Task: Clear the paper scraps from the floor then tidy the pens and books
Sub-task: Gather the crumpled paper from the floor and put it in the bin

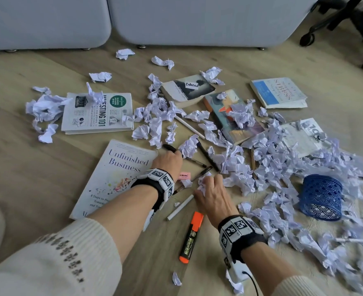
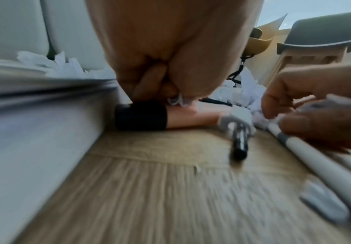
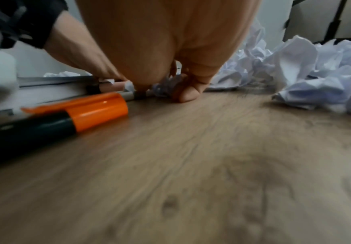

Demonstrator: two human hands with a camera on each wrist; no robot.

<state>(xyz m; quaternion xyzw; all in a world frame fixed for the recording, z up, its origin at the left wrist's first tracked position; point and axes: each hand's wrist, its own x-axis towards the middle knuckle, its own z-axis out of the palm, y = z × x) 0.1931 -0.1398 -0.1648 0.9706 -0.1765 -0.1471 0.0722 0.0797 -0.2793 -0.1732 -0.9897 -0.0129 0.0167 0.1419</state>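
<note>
Crumpled white paper scraps (image 1: 272,167) litter the wooden floor among several books and pens. My left hand (image 1: 176,154) is beside the "Unfinished Business" book (image 1: 116,174). Its fingers are curled and pinch a small paper scrap (image 2: 176,100). My right hand (image 1: 206,184) is curled over another scrap (image 1: 203,184), with the thumb (image 3: 188,95) down on the floor. An orange highlighter (image 1: 191,238) and a white pen (image 1: 180,207) lie just below the hands. Black pens (image 1: 207,154) and a pink eraser (image 1: 184,175) lie between them.
The "Investing 101" book (image 1: 99,114) lies far left, and more books (image 1: 278,92) lie at the back right. A blue mesh pen holder (image 1: 321,197) lies on its side amid scraps at right. A grey sofa (image 1: 176,18) runs along the back, with a black chair base (image 1: 347,18) far right.
</note>
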